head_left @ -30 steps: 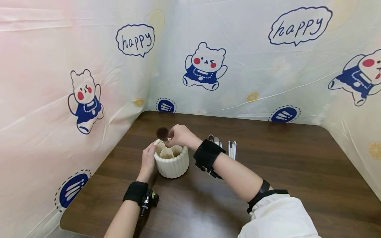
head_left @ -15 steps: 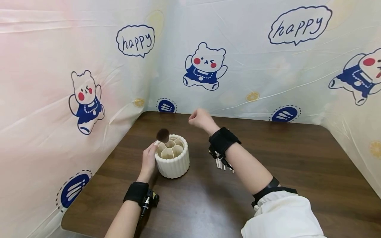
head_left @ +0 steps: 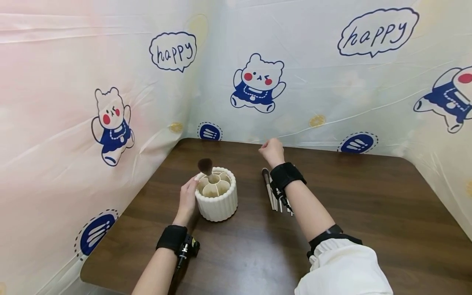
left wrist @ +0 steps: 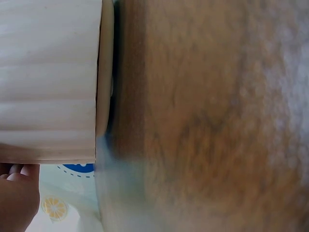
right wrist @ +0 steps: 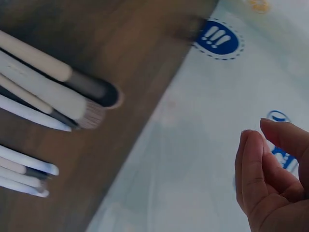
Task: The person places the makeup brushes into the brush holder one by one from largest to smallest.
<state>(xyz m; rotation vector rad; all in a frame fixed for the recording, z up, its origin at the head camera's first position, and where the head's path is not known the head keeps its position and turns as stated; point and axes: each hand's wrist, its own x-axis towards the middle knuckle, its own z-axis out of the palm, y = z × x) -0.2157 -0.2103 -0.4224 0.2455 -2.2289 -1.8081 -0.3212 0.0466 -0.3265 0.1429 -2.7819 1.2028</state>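
A cream, ribbed makeup brush holder (head_left: 216, 208) with several inner compartments stands upright on the table. One makeup brush (head_left: 205, 165) with dark, fluffy bristles pokes up out of it, bristles on top. My left hand (head_left: 188, 196) grips the holder's left side; in the left wrist view its fingers lie against the ribbed wall. Above the far part of the table hovers my right hand (head_left: 273, 151), fingers loosely bent; the right wrist view shows a gap between thumb and fingertips, holding nothing. Makeup brushes (right wrist: 53, 82) lie near it, partly hidden by the wrist strap in the head view.
The brown wooden table (head_left: 236, 262) ends at a printed cloth (head_left: 313, 94) that hangs behind and on both sides. In the right wrist view, the slim white-handled brushes (right wrist: 29, 159) lie in a second small group beside the larger ones.
My right hand has let go of the brush, which stays in the holder, and has moved right toward the lying brushes. The left hand keeps its place on the holder.
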